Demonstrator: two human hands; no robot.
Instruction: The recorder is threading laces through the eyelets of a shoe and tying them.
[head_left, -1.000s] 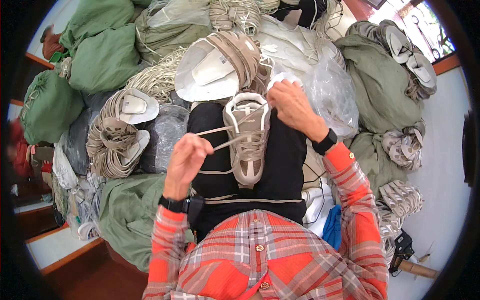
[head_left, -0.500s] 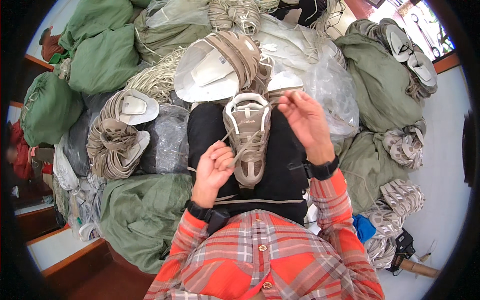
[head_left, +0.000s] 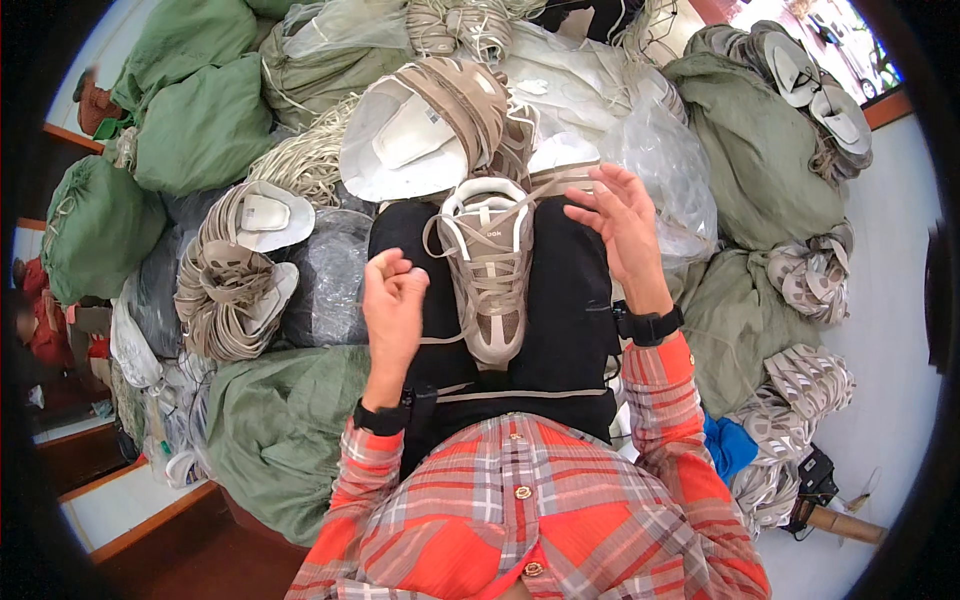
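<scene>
A beige and grey-brown sneaker upper [head_left: 492, 275] with white collar trim lies between my thighs, toe toward me. A beige shoelace [head_left: 540, 193] runs from its throat toward my right hand [head_left: 622, 228]. That hand is beside the collar, its fingers loosely curled at the lace; the exact grip is hard to see. My left hand [head_left: 393, 305] is raised over my left thigh, apart from the shoe, fingers half bent with no lace visible in them. A loose lace loop stands out left of the collar.
Nested beige uppers [head_left: 465, 115] with white linings lie just beyond the sneaker. Another nested bundle [head_left: 235, 275] sits at left. Green sacks [head_left: 755, 150] and clear plastic bags [head_left: 655, 185] surround me. A heap of laces [head_left: 305, 155] lies far left. A lace stretches across my lap.
My left hand has moved left and up, away from the shoe, and the lace near it has dropped into a loose loop. My right hand stays near the collar.
</scene>
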